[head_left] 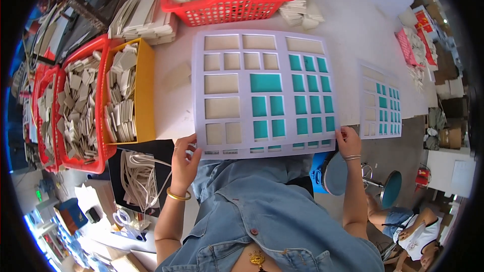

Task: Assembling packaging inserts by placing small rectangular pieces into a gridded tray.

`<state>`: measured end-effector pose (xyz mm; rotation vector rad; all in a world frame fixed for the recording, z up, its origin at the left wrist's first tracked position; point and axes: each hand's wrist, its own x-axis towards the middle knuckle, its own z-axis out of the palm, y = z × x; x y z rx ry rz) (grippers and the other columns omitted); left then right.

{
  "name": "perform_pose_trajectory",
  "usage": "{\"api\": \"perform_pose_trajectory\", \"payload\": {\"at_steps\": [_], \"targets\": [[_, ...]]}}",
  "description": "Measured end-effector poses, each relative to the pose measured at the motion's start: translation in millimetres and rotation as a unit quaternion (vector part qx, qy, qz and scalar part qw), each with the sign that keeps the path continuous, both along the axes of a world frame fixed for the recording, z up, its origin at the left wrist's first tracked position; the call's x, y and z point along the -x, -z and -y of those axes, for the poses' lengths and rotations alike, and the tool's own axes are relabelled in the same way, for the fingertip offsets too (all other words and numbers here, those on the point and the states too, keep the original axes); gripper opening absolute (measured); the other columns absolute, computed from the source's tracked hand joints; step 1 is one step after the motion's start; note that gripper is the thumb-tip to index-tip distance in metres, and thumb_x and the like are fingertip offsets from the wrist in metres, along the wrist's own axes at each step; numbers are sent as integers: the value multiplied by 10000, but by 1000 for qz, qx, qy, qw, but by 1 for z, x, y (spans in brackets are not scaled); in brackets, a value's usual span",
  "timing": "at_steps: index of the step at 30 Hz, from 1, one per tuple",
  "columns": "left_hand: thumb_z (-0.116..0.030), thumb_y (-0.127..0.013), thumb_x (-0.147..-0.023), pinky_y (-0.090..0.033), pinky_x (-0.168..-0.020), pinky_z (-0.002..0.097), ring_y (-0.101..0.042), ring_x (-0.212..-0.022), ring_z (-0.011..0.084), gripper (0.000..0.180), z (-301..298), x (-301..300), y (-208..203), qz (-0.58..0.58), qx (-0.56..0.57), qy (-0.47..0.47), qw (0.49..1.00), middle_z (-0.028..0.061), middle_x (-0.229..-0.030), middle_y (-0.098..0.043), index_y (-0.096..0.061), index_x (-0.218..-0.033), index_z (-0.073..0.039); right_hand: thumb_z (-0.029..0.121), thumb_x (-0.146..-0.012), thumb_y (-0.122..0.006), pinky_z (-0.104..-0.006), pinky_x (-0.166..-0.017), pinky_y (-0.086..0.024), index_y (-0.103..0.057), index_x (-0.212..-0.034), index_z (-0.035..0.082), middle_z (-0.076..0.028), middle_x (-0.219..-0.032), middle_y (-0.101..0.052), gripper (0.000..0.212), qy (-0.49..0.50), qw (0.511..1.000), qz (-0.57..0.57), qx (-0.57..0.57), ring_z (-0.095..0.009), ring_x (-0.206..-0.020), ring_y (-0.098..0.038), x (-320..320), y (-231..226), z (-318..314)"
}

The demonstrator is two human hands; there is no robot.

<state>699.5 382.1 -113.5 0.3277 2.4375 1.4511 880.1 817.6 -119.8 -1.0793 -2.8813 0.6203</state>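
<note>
A white board with rectangular cutouts point(287, 102) lies at the near edge of the table. Teal backing shows in many of its openings on the right and centre; pale beige shows in those at the left and top. Below its near edge, the border of a second such board point(297, 152) peeks out. My left hand point(185, 162) grips the near left corner, thumb and fingers at the edge. At the near right corner my right hand point(349, 143) pinches the edge. Whether each hand also holds the lower board, I cannot tell.
A red basket of pale flat pieces point(229, 10) stands at the far side. To the left are a yellow box point(146, 90), red baskets point(103, 153) and stacked pieces point(146, 20). Another cutout board point(372, 78) lies right. A person point(418, 229) sits at lower right near stools.
</note>
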Motion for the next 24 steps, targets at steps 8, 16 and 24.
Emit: {"api": "perform_pose_trajectory", "payload": {"at_steps": [8, 16, 24], "targets": [[34, -537, -852, -385, -546, 191, -510, -633, 72, 258, -8, 11, -18, 261, -248, 25, 933, 26, -823, -542, -453, -1093, -5, 252, -913, -571, -255, -567, -487, -570, -1012, 111, -14, -796, -628, 172, 250, 748, -344, 509, -119, -675, -610, -4, -19, -11], [23, -513, -882, -428, -645, 194, -557, -793, 83, 219, -30, 18, -34, 243, -216, 111, 939, 62, -884, -601, -487, -1098, -5, 227, -916, -519, -368, -798, -540, -551, -1124, 74, -76, -1053, -627, 261, 391, 610, -543, 425, -210, -953, -621, -38, -14, -87], [7, -514, -896, -428, -668, 202, -551, -788, 79, 201, -29, 28, -23, 192, -192, 64, 960, 52, -879, -607, -501, -1096, -2, 310, -922, -504, -406, -868, -502, -580, -1116, 86, -61, -1101, -642, 306, 481, 621, -560, 264, -218, -1001, -616, -226, -51, -350]]}}
